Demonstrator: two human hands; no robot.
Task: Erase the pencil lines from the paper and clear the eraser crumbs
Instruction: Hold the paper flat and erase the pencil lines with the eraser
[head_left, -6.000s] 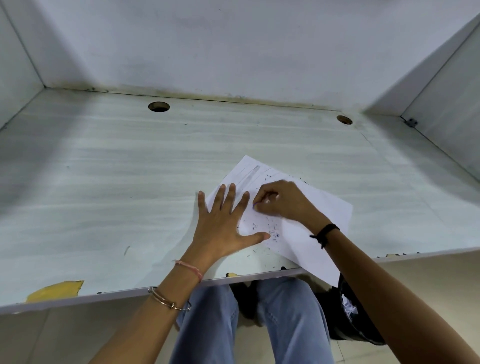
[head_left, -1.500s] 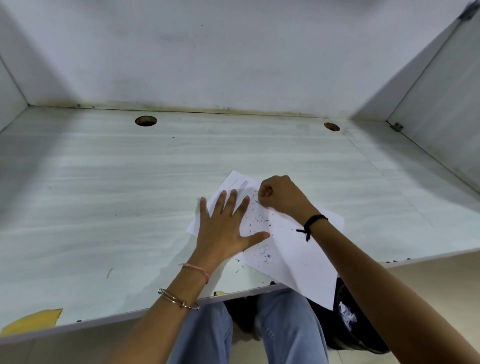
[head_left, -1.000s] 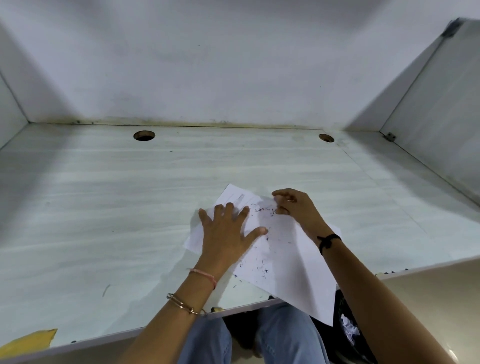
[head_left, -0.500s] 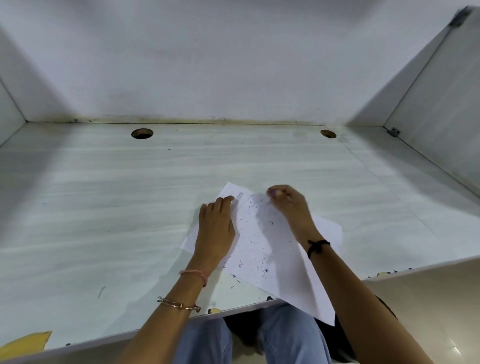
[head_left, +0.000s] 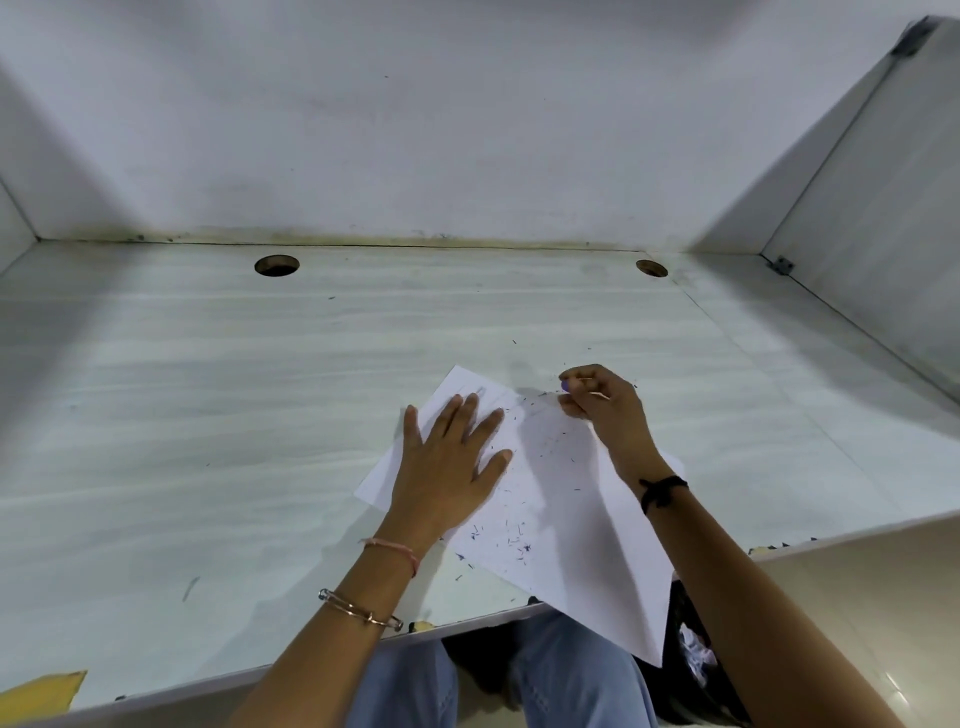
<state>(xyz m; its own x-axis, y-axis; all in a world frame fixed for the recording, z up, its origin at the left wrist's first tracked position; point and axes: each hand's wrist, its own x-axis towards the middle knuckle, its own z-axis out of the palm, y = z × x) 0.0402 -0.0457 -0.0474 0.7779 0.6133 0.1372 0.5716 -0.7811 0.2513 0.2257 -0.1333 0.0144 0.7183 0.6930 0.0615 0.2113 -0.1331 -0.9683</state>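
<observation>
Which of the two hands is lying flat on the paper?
The left hand, fingers spread on the paper; the right hand is curled, pinching a small purple eraser.

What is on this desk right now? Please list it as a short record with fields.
Left hand: flat on the paper, fingers spread, pressing it down
Right hand: at the sheet's far edge, pinches a small purple piece, probably the eraser
Paper: white sheet lying askew, near corner overhanging the desk edge
Pencil lines: faint marks show by the far corner
Crumbs: dark flecks scattered on the sheet, some on the desk
Desk: pale, two round holes at the back
</observation>
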